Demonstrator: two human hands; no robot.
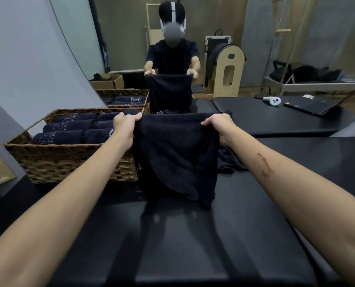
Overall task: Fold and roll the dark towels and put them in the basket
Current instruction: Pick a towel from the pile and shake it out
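- Far left, the basket sits on the bench, already lined with rolled towels.
- Left hand pinches the towel's top left corner, fingers curled tight over the hem.
- Towel hangs mid-air, bottom edge bunched and brushing the bench.
- Right hand clamps the other corner the same way.
- Risk: lowered as it hangs, that crumpled hem could fold crooked and spoil the roll.

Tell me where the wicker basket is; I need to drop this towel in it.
In the head view the basket sits on the left, beside the left hand.
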